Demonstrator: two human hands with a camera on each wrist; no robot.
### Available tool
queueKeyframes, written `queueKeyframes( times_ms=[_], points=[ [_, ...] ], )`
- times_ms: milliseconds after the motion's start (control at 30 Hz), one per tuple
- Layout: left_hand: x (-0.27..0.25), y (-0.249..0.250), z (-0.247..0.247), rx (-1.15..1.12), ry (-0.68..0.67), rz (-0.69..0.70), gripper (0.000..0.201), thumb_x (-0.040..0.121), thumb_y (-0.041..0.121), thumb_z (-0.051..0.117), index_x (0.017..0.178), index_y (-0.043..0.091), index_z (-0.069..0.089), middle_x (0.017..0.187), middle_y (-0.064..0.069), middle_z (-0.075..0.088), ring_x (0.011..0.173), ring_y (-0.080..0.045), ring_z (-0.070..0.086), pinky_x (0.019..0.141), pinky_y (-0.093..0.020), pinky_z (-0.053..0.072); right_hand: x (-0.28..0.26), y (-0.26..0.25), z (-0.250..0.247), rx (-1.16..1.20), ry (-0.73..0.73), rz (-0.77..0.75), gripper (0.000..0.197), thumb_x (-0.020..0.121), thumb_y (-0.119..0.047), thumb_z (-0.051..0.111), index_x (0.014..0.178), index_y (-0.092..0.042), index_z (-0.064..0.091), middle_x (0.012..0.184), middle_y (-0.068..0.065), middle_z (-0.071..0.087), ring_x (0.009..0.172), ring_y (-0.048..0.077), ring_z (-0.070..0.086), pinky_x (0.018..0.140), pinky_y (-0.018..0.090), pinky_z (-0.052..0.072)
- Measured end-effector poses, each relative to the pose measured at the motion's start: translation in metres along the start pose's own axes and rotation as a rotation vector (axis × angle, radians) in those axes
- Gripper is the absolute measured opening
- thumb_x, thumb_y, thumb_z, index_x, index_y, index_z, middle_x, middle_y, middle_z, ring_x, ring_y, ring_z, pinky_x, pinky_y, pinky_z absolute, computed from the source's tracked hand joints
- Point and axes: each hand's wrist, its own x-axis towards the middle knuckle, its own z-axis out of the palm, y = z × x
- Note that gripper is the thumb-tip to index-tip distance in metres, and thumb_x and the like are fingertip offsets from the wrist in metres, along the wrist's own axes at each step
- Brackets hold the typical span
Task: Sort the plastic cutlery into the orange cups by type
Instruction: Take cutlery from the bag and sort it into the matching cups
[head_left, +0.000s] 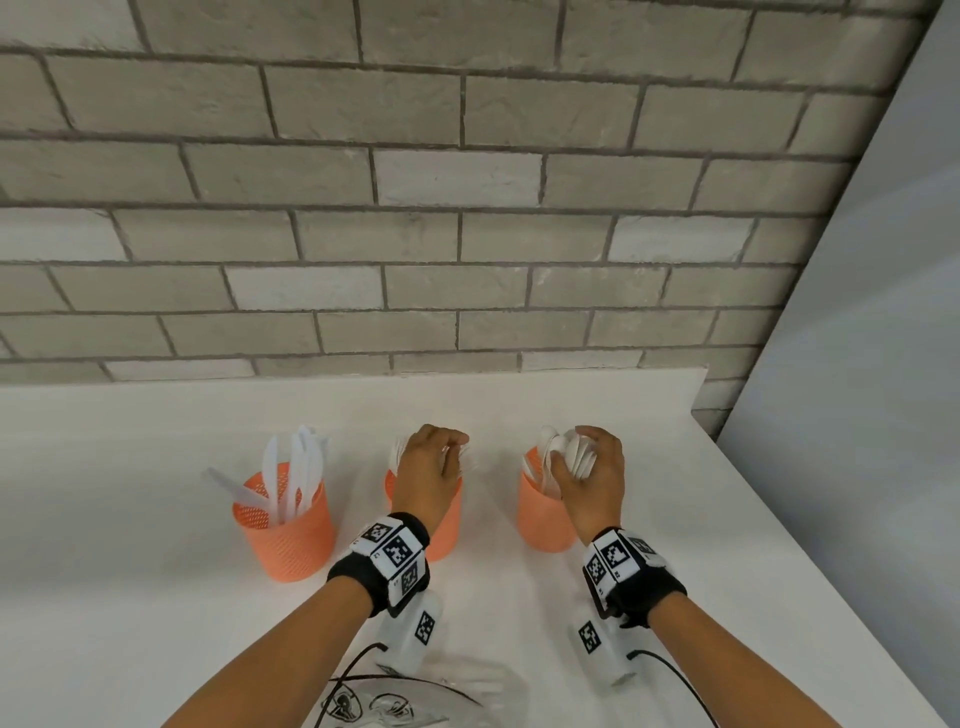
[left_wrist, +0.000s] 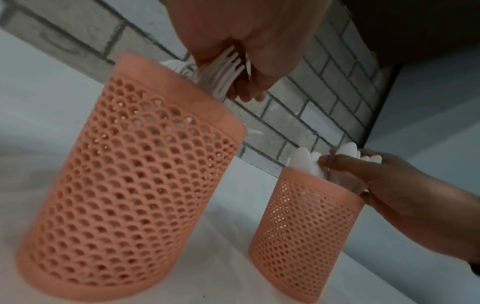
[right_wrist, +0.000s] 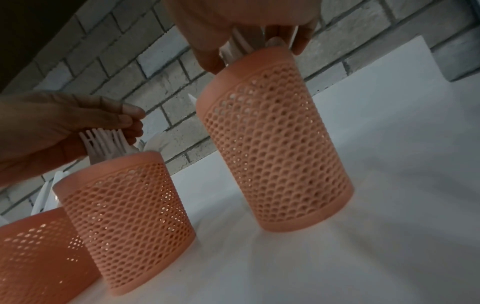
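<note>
sorting looks close to finished from where i sit: the forks (left_wrist: 223, 70) stand tines-up in the middle cup (head_left: 447, 512), and my left hand (head_left: 428, 467) curls its fingers round their heads. the spoons (head_left: 569, 452) sit bowls-up in the right cup (head_left: 543, 512), with my right hand (head_left: 592, 480) closed round the bunch above the rim. the knives (head_left: 293, 467) fan out of the left cup (head_left: 291, 535), untouched.

i judge this cutlery very light, thin and smooth, stiff along the handle but easy to snap or splay if squeezed hard. gathering each bunch by the necks, just under the heads, should keep the pieces from sliding past one another. the perforated cups look light too, so a sideways tug could tip one.

all three cups stand apart on the white table (head_left: 649, 441) before a grey brick wall (head_left: 467, 208); a clear plastic tray (head_left: 467, 696) lies at the near edge.
</note>
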Motion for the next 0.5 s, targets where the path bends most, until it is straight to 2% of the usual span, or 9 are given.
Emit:
queueKeyframes(
  times_ms=[100,167,200,233,300,367,433,500],
  points=[
    [-0.001,0.003,-0.004,0.121,0.045,0.065,0.028,0.092,0.009,0.044,0.107,0.004,0.067,0.110,-0.013,0.061,0.110,-0.029,0.052,0.094,-0.026,0.039,0.002,-0.001,-0.005,-0.038,-0.048,-0.086,0.052,0.084,-0.015,0.066,0.131,-0.017,0.044,0.131,-0.005,0.044,0.117,0.010,0.042,0.098,0.023,0.033],
    [0.002,0.002,-0.006,0.243,0.119,0.077,0.043,0.090,0.024,0.035,0.111,0.003,0.066,0.115,-0.017,0.061,0.113,-0.036,0.053,0.100,-0.041,0.044,0.005,0.000,-0.008,-0.154,-0.058,-0.179,0.052,0.090,-0.020,0.059,0.138,-0.018,0.040,0.147,0.002,0.035,0.131,0.014,0.036,0.107,0.026,0.027],
    [0.004,0.002,-0.008,0.316,0.125,0.042,0.052,0.090,0.031,0.029,0.119,0.003,0.061,0.123,-0.019,0.057,0.119,-0.039,0.049,0.105,-0.048,0.039,0.007,0.000,-0.008,-0.246,-0.060,-0.226,0.049,0.093,-0.025,0.052,0.140,-0.017,0.039,0.152,0.006,0.030,0.136,0.019,0.031,0.110,0.028,0.022],
    [0.006,0.003,-0.011,0.382,0.068,-0.051,0.057,0.092,0.035,0.024,0.130,0.004,0.052,0.135,-0.020,0.049,0.129,-0.039,0.040,0.112,-0.050,0.029,0.008,0.000,-0.009,-0.342,-0.077,-0.262,0.048,0.096,-0.032,0.041,0.141,-0.015,0.039,0.154,0.009,0.026,0.140,0.023,0.027,0.113,0.030,0.017],
    [0.007,-0.001,-0.010,0.450,-0.099,-0.243,0.056,0.099,0.038,0.020,0.145,0.008,0.027,0.153,-0.015,0.025,0.143,-0.033,0.017,0.118,-0.044,0.010,0.009,-0.002,-0.009,-0.509,-0.173,-0.290,0.066,0.090,-0.044,0.010,0.143,-0.012,0.036,0.156,0.012,0.019,0.145,0.026,0.017,0.115,0.031,0.004],
    [0.005,-0.005,-0.005,0.421,-0.200,-0.262,0.056,0.100,0.037,0.023,0.148,0.008,0.015,0.154,-0.013,0.021,0.144,-0.030,0.014,0.120,-0.039,0.011,0.008,-0.005,-0.007,-0.610,-0.314,-0.279,0.085,0.079,-0.048,-0.008,0.145,-0.010,0.031,0.158,0.009,0.015,0.147,0.023,0.010,0.115,0.028,-0.004],
    [0.002,-0.004,0.001,0.416,-0.240,-0.200,0.057,0.100,0.036,0.025,0.148,0.006,0.014,0.154,-0.011,0.023,0.142,-0.028,0.017,0.119,-0.034,0.015,0.006,-0.008,-0.003,-0.673,-0.396,-0.285,0.092,0.075,-0.052,-0.013,0.147,-0.010,0.027,0.158,0.007,0.013,0.147,0.019,0.009,0.116,0.027,-0.004],
    [0.001,0.001,0.002,0.492,-0.255,-0.172,0.058,0.100,0.036,0.024,0.148,0.005,0.013,0.156,-0.010,0.016,0.144,-0.027,0.013,0.119,-0.033,0.012,0.006,-0.010,0.001,-0.768,-0.454,-0.285,0.095,0.073,-0.058,-0.011,0.148,-0.010,0.020,0.159,0.005,0.011,0.147,0.018,0.006,0.118,0.030,-0.005]
  ],
)
